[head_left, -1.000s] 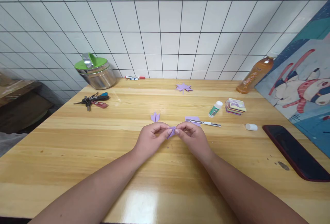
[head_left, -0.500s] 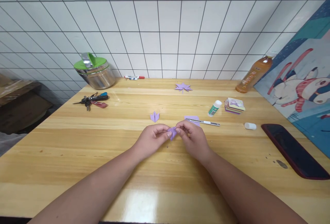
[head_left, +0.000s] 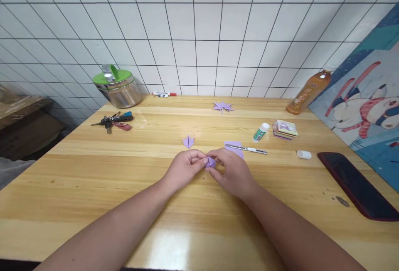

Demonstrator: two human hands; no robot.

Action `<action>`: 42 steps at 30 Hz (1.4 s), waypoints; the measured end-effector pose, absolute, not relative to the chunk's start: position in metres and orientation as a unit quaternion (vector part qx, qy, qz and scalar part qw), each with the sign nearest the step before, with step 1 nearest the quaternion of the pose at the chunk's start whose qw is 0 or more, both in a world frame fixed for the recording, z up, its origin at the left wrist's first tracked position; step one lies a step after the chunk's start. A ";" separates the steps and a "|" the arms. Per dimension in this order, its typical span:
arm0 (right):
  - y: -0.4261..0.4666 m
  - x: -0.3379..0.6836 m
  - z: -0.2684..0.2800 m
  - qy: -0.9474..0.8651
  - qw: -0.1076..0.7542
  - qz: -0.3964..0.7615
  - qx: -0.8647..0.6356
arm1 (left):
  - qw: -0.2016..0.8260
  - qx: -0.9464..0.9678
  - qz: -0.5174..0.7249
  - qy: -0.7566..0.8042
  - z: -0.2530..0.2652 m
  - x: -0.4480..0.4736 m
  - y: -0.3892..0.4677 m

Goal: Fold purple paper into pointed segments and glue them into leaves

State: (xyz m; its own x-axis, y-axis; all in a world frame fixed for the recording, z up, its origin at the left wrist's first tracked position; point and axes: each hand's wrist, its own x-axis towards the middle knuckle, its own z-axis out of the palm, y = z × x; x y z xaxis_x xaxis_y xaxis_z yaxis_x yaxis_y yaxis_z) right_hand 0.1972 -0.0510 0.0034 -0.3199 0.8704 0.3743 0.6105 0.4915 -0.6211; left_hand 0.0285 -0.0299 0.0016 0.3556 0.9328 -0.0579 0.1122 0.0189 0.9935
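The right hand (head_left: 232, 173) has spread around the creased, angular purple paper (head_left: 211, 162).

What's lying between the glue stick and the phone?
In the head view, a small white cylinder lies on its side between the glue stick and the phone.

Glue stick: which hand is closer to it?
Right. The right hand is in front and left of the glue stick; the left hand is farther left.
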 end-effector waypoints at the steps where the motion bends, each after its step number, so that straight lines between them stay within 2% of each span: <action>1: -0.051 0.197 0.004 -0.789 0.343 0.183 -0.475 | 0.569 0.599 0.361 0.432 0.001 0.029 -0.030; 8: -0.046 0.201 -0.003 -0.742 0.361 0.276 -0.493 | 0.569 0.608 0.339 0.438 -0.002 0.029 -0.033; 11: -0.044 0.202 -0.007 -0.690 0.380 0.329 -0.521 | 0.604 0.600 0.321 0.416 -0.005 0.028 -0.033; 14: -0.044 0.202 -0.004 -0.703 0.364 0.314 -0.524 | 0.627 0.587 0.314 0.404 -0.006 0.029 -0.032; 17: -0.046 0.202 0.001 -0.753 0.323 0.285 -0.498 | 0.606 0.592 0.321 0.423 -0.006 0.029 -0.032; 21: -0.048 0.199 0.003 -0.758 0.300 0.307 -0.491 | 0.590 0.599 0.334 0.425 -0.007 0.030 -0.032; 26: -0.046 0.200 -0.005 -0.715 0.335 0.340 -0.511 | 0.606 0.584 0.340 0.418 -0.009 0.029 -0.030; 31: -0.043 0.203 -0.007 -0.700 0.340 0.308 -0.547 | 0.548 0.615 0.339 0.454 -0.011 0.026 -0.028; 35: -0.042 0.201 -0.008 -0.685 0.362 0.334 -0.536 | 0.522 0.625 0.353 0.462 -0.011 0.027 -0.029; 42: -0.041 0.199 -0.011 -0.648 0.397 0.400 -0.512 | 0.591 0.585 0.341 0.438 -0.009 0.032 -0.031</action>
